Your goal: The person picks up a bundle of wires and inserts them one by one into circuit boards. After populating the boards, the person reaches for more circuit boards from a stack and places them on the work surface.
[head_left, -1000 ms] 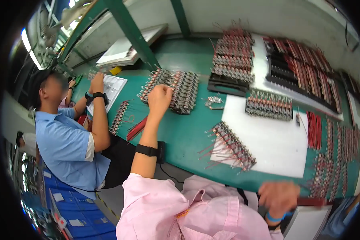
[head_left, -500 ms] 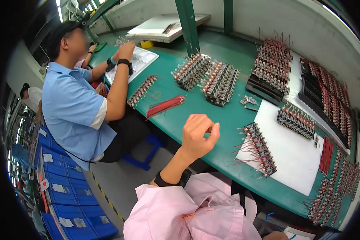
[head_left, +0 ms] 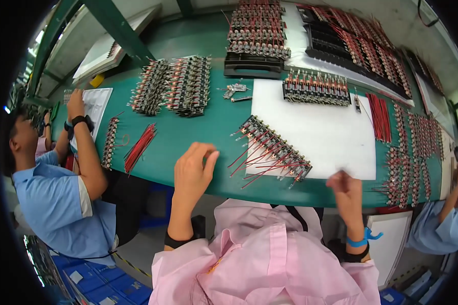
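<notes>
My left hand (head_left: 193,170) hovers at the front edge of the green table, left of the white sheet. Its fingers are loosely bent, the thumb stands apart, and nothing shows between them. My right hand (head_left: 347,195) is raised at the sheet's lower right corner; its fingertips are smeared by motion. Between the hands, a strip of small circuit boards with red wires (head_left: 275,147) lies slantwise, partly on the white sheet (head_left: 331,132). Neither hand touches it. Near the sheet's far edge sits a block of upright small boards (head_left: 315,89), with one loose small part (head_left: 358,104) beside it.
Stacked board strips (head_left: 188,86) and loose small parts (head_left: 235,91) lie left of the sheet. Red wire bundles (head_left: 140,147) (head_left: 379,117) flank the work area. Black trays (head_left: 254,65) of boards stand behind; more strips (head_left: 404,152) lie right. Co-workers in blue sit both sides.
The view has swung to the right and down. My right hand has come into view, and the board strip now appears between my hands. My left hand's fingers look less tightly curled.
</notes>
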The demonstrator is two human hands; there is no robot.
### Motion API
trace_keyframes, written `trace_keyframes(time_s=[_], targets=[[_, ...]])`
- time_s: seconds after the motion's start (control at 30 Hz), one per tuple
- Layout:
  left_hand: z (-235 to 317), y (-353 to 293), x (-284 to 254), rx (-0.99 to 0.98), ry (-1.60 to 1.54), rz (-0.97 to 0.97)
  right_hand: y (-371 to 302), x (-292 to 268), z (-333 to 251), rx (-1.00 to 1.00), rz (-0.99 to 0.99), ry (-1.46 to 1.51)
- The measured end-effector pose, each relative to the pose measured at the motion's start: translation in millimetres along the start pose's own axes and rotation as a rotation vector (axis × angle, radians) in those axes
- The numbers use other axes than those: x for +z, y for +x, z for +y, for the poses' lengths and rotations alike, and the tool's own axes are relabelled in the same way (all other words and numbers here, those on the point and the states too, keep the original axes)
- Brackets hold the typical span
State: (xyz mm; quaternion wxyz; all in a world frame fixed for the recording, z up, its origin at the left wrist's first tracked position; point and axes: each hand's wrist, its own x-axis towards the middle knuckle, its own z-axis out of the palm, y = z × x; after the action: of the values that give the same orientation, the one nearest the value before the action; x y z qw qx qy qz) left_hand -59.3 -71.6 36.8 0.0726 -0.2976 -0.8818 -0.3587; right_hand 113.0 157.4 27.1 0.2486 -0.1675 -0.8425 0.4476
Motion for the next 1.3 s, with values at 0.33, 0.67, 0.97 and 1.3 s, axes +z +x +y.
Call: trace_keyframes(time_s=[0.33,0.67,0.97,1.3], targets=[[18.6,54.7,-9.7,0.010,-0.409,-0.325,44.1,3.9,-16.0,0.427,-0.118,0.855],[65.3,88.4,17.6,0.299,-0.964,-0.718,122.9,54.2,-87.1,-0.175,-0.626,0.531],[18.1,71.0,-5.6,-0.406,-1.498,-0.517,143.7,87.7,-97.7,-0.268,-0.583,0.321],[20.8,46.1,9.3,-0.274,-1.786,0.089,131.5,108.2,-106.4,-0.175,-0.815,0.264]])
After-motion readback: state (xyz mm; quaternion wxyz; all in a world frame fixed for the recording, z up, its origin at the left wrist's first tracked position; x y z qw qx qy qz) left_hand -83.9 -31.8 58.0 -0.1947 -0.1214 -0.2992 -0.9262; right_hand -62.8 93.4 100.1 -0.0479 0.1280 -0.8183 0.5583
